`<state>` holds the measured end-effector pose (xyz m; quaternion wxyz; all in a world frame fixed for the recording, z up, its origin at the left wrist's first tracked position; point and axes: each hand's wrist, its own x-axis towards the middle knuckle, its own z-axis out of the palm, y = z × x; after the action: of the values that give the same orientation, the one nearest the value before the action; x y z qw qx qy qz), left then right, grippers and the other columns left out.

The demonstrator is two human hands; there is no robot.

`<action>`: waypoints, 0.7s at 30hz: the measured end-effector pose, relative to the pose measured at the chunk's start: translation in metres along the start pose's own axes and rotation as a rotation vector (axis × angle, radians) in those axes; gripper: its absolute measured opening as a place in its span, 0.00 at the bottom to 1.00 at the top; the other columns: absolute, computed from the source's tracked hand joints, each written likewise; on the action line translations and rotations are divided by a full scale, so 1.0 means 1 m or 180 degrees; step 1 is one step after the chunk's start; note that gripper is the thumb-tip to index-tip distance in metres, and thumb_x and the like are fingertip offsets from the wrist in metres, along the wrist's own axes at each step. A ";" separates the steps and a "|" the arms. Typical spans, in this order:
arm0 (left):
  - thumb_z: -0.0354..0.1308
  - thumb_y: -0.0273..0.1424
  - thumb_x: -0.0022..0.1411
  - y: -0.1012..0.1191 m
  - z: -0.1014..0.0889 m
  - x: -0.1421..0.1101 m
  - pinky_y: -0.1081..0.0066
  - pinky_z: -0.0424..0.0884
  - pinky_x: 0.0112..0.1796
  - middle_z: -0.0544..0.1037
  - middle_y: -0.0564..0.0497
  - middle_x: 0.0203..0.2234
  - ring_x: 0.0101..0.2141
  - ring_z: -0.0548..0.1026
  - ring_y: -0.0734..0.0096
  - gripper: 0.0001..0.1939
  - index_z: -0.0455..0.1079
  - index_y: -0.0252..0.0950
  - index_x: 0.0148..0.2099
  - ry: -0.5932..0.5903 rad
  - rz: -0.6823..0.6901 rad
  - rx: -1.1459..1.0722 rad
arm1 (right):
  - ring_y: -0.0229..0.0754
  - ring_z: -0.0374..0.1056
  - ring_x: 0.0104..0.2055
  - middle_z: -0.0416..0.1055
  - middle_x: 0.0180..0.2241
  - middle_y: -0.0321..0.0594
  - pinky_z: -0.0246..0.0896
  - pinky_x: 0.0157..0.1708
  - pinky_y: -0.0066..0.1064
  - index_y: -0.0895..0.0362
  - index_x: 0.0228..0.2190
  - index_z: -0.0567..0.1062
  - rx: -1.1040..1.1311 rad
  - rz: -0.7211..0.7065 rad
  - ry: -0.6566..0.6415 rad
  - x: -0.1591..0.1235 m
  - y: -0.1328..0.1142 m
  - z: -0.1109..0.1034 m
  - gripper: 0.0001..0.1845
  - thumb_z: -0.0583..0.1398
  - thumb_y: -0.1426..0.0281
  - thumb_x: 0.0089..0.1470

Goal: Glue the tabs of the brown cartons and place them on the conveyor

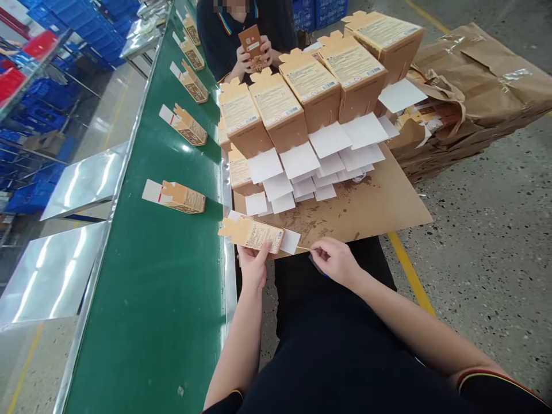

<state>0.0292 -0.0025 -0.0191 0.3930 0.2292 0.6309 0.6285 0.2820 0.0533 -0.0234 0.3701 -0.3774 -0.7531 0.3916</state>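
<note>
My left hand [254, 265] is closed around a small printed cardboard box [261, 234], thumb on its printed side. The box lies on its side over the near left corner of the cardboard sheet, brown flaps open at the left and a white flap [290, 241] sticking out at the right. Just right of that flap, my right hand [334, 260] pinches the end of a thin yellowish strip [304, 248], which runs toward the box. A small dark item shows below my right fingers; its kind is unclear.
Stacked boxes [276, 106] with white flaps rise beyond my hands on the cardboard sheet [379, 204]. Left is a green conveyor belt [150, 299] carrying several boxes [184, 197]. Across, another person [252, 52] holds a box. Brown paper-wrapped bundles [487, 92] stand at the right.
</note>
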 end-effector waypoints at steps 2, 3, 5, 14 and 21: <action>0.89 0.51 0.51 0.001 0.003 -0.001 0.46 0.76 0.71 0.78 0.37 0.73 0.73 0.77 0.43 0.55 0.68 0.48 0.74 0.0025 0.0071 0.0004 | 0.40 0.69 0.28 0.74 0.28 0.36 0.70 0.32 0.32 0.51 0.31 0.77 -0.0043 -0.0038 -0.0077 0.001 0.003 0.010 0.13 0.62 0.73 0.70; 0.89 0.51 0.50 0.001 0.004 -0.002 0.45 0.76 0.72 0.78 0.37 0.73 0.73 0.77 0.43 0.55 0.68 0.48 0.73 0.0041 0.0089 0.0004 | 0.41 0.69 0.29 0.74 0.29 0.37 0.70 0.32 0.33 0.51 0.31 0.77 -0.0075 -0.0027 -0.0113 0.002 0.005 0.012 0.13 0.62 0.73 0.70; 0.89 0.52 0.49 0.001 0.006 -0.003 0.45 0.76 0.72 0.79 0.37 0.71 0.72 0.78 0.43 0.55 0.67 0.49 0.72 0.0068 0.0126 0.0019 | 0.41 0.69 0.29 0.74 0.28 0.37 0.71 0.33 0.34 0.50 0.31 0.77 -0.0130 0.0002 -0.0162 0.004 0.009 0.012 0.13 0.62 0.72 0.71; 0.89 0.51 0.50 -0.015 0.016 -0.018 0.43 0.77 0.70 0.79 0.35 0.68 0.70 0.80 0.40 0.55 0.66 0.46 0.72 0.0188 0.0427 0.0449 | 0.44 0.72 0.30 0.78 0.30 0.40 0.77 0.34 0.37 0.50 0.34 0.82 -0.0101 0.0260 0.0409 0.010 0.013 -0.011 0.11 0.63 0.67 0.70; 0.88 0.45 0.50 -0.016 0.027 -0.034 0.43 0.81 0.66 0.82 0.36 0.61 0.62 0.85 0.38 0.48 0.69 0.42 0.66 0.0391 0.0639 0.1063 | 0.41 0.70 0.27 0.78 0.29 0.39 0.72 0.29 0.34 0.50 0.32 0.82 0.0007 0.0346 0.0688 0.001 0.010 -0.030 0.12 0.64 0.66 0.70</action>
<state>0.0737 -0.0137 -0.0252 0.2457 0.3141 0.7232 0.5639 0.3100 0.0678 -0.0186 0.4278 -0.4573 -0.6868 0.3690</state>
